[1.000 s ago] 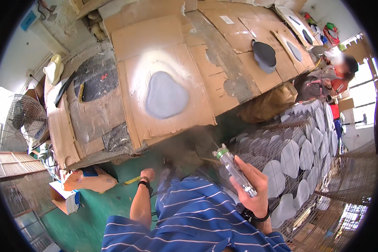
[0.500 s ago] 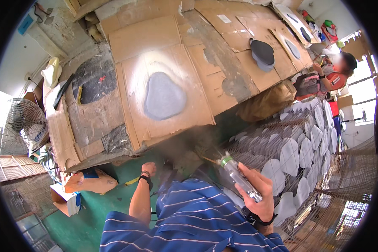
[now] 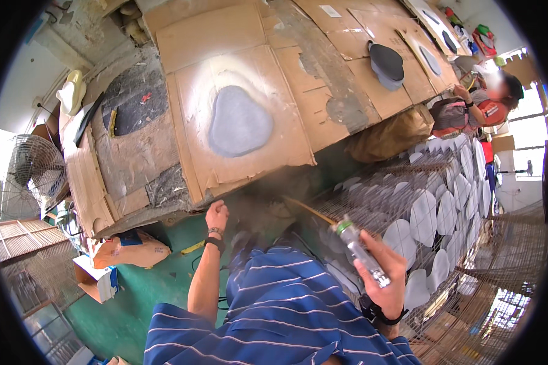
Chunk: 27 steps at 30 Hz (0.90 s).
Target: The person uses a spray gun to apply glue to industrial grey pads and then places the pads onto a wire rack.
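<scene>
My right hand (image 3: 383,275) is wrapped around a silver, clear-sided cylindrical tool (image 3: 364,254) with a green ring and a long thin brownish rod reaching toward the table. My left hand (image 3: 217,214) is curled closed beside the table's front edge, with nothing visible in it. A grey rounded-triangular pad (image 3: 240,121) lies flat on a cardboard sheet (image 3: 268,161), in front of my hands and untouched. Whitish powder or spray marks the cardboard around its far side. A dark blur hangs below the table edge between my hands.
Racks of pale oval pieces (image 3: 423,216) stand at my right. A dark pad (image 3: 386,66) rests farther along the table, where another person (image 3: 487,106) sits. To my left are a fan (image 3: 35,170), a brown paper sack (image 3: 134,249) and an open carton (image 3: 96,278).
My left hand has moved up toward the table's edge. The tool in my right hand has shifted slightly right, with its rod showing longer. The table appears slightly higher in view.
</scene>
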### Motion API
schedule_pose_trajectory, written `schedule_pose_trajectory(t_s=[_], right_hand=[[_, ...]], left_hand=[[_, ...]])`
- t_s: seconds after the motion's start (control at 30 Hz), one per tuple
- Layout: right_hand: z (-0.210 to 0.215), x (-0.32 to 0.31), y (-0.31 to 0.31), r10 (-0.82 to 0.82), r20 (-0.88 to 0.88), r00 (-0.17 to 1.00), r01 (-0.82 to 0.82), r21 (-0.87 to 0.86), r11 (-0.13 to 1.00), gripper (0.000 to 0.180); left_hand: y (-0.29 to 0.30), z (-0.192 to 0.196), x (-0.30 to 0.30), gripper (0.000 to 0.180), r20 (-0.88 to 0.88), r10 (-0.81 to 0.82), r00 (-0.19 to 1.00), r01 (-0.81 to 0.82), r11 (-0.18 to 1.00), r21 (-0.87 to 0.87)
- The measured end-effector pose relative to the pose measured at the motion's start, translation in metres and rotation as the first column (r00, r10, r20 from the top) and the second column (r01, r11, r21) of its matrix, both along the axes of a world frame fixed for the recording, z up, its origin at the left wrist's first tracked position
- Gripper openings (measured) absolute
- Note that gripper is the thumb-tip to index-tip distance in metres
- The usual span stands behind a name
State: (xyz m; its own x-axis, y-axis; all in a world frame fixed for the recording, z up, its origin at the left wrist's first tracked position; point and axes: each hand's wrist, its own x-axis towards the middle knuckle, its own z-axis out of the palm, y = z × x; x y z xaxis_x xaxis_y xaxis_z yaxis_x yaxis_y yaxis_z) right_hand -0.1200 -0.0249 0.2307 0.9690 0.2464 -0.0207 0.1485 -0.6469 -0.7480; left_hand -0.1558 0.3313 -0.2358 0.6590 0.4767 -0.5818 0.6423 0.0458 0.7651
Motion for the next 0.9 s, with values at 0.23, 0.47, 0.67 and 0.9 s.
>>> schedule_pose_trajectory(t_s=[0.23,0.47,0.67,0.9], right_hand=[[-0.008,-0.002,0.012,-0.008,-0.019,1.000,0.008,0.002,1.000,0.068],[0.010,-0.010,0.009,-0.092,0.008,0.996,0.091,0.030,0.995,0.061],[0.011,-0.016,-0.001,-0.013,0.002,1.000,0.013,0.100,0.995,0.055],[-0.007,-0.046,-0.029,-0.153,-0.027,0.988,0.155,0.144,0.977,0.073]], left_hand=[[-0.003,0.051,0.142,0.023,0.328,-0.131,0.935,-0.116,0.764,0.635],[-0.001,0.060,0.213,0.024,0.001,-0.151,0.989,0.083,0.550,0.831],[0.005,0.066,0.226,0.025,-0.075,-0.172,0.982,0.161,0.571,0.805],[0.019,0.045,0.271,0.008,0.364,0.298,0.882,-0.348,0.934,0.081]])
